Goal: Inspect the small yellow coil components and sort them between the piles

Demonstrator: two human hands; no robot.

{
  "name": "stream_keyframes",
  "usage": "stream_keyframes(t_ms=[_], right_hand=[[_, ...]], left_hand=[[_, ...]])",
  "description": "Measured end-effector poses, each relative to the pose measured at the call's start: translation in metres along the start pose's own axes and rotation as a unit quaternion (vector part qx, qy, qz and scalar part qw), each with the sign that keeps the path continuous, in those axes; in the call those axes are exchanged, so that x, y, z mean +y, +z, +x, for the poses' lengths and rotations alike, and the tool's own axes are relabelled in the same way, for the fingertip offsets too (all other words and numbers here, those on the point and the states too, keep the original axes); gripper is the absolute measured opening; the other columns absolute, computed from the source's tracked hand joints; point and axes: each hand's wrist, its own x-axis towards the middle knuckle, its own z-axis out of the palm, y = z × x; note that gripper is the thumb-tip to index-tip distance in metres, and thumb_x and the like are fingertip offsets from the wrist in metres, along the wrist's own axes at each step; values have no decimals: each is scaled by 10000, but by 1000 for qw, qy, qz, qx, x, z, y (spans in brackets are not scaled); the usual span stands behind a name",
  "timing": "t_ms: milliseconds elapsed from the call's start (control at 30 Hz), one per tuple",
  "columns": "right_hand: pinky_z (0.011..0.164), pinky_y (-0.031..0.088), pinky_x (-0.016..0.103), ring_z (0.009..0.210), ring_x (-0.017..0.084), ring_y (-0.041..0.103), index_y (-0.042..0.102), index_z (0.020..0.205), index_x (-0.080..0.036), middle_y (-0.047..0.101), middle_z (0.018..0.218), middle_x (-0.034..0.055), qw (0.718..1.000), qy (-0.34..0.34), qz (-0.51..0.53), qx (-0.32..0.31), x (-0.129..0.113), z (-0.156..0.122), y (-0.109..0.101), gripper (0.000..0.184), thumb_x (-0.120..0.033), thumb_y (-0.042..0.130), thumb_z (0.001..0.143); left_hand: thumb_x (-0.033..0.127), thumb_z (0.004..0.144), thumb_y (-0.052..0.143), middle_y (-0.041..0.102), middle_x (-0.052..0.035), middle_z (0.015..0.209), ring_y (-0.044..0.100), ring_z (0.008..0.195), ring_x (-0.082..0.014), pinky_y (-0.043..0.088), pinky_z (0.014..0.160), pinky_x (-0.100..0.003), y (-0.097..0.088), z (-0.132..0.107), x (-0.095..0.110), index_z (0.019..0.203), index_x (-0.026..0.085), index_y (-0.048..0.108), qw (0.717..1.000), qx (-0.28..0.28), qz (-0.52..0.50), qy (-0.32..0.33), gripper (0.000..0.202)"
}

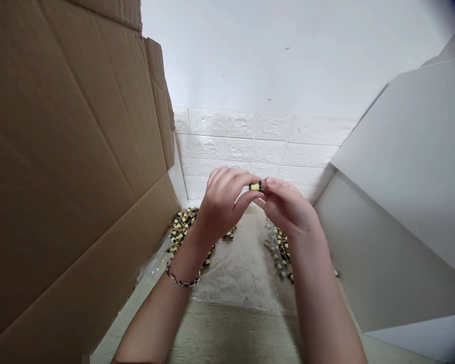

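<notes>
Between the thumb and index finger of my left hand [227, 199] is a small wire-wound coil [255, 187], yellow in the middle with black ends and thin metal pins. My right hand [288, 202] pinches fine copper-coloured wire at the coil's right end, its thumb close against the black part. Both hands are raised above the table. A pile of similar coils [184, 222] lies to the left, partly behind my left forearm. More coils [283, 245] lie on the right, some under clear plastic and some hidden by my right arm.
A clear plastic sheet or bag [238, 273] lies flat on the pale table [227, 333]. Tall brown cardboard [79, 151] stands at the left, and white panels [394, 227] stand at the right. Behind is a white brick-patterned wall [227, 124].
</notes>
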Motion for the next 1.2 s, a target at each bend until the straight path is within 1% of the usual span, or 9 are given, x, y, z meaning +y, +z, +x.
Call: stream_keyframes(t_ms=[300, 567, 700, 767, 833, 867, 1033, 1133, 1200], right_hand=[[699, 406, 298, 669, 106, 502, 563, 720, -200, 529, 685, -32, 991, 59, 102, -62, 16, 6, 5, 128, -318, 589, 677], [745, 409, 320, 730, 113, 520, 532, 750, -204, 544, 727, -30, 964, 164, 183, -100, 21, 7, 12, 126, -328, 508, 747], [727, 400, 325, 724, 114, 533, 532, 746, -206, 570, 713, -39, 961, 170, 213, -36, 29, 17, 6, 77, -282, 528, 735], [720, 394, 330, 680, 104, 530, 536, 754, -226, 582, 688, -63, 960, 165, 218, 59, 33, 26, -5, 86, -291, 566, 707], [692, 389, 315, 628, 97, 519, 532, 714, -233, 585, 656, -73, 957, 143, 189, 167, 32, 33, -17, 111, -325, 587, 687], [680, 390, 308, 638, 102, 525, 536, 710, -235, 600, 682, -65, 962, 115, 160, 187, 30, 34, -22, 135, -354, 590, 678], [703, 398, 280, 695, 112, 558, 593, 724, -231, 625, 809, -22, 983, -91, -24, 156, 7, 20, -15, 212, -432, 589, 658], [767, 404, 301, 767, 135, 561, 610, 758, -216, 609, 815, 5, 941, -232, -145, 198, -4, -3, 1, 198, -393, 525, 736], [790, 411, 328, 898, 166, 543, 601, 855, -221, 586, 916, 33, 901, -268, -241, 241, -9, -19, 7, 303, -399, 357, 833]], left_hand=[[255, 782, 519, 594, -14, 826, 528, 819, -120, 380, 849, -298, 1, -1, 1, 883, 184, 537, 1000, 5, 9, -1, 125], [224, 780, 514, 594, -25, 818, 516, 787, -134, 407, 779, -304, 1, -1, -5, 864, 175, 545, 999, 2, 39, -3, 102], [232, 781, 519, 599, -26, 818, 526, 800, -128, 421, 762, -279, -7, 2, -1, 867, 173, 541, 1000, 22, 7, -20, 106], [255, 774, 530, 602, -28, 825, 529, 808, -131, 424, 756, -276, -13, 3, 2, 871, 176, 544, 999, 20, 5, -24, 126], [291, 774, 528, 605, -29, 821, 532, 791, -136, 418, 754, -285, -17, 5, 4, 868, 181, 552, 999, 12, 25, -21, 147], [307, 775, 525, 607, -29, 816, 534, 780, -137, 412, 759, -292, -18, 5, 4, 865, 183, 556, 999, 9, 38, -17, 156], [336, 778, 515, 616, -15, 788, 545, 763, -131, 367, 841, -322, -14, 4, 0, 853, 189, 562, 995, 3, 95, 5, 171], [328, 781, 514, 618, -13, 795, 544, 777, -130, 361, 842, -322, -9, 2, -4, 861, 190, 562, 994, -3, 109, 9, 167], [324, 779, 517, 617, -19, 807, 537, 783, -136, 368, 812, -317, -7, 0, -7, 863, 187, 564, 994, -9, 111, 5, 167]])
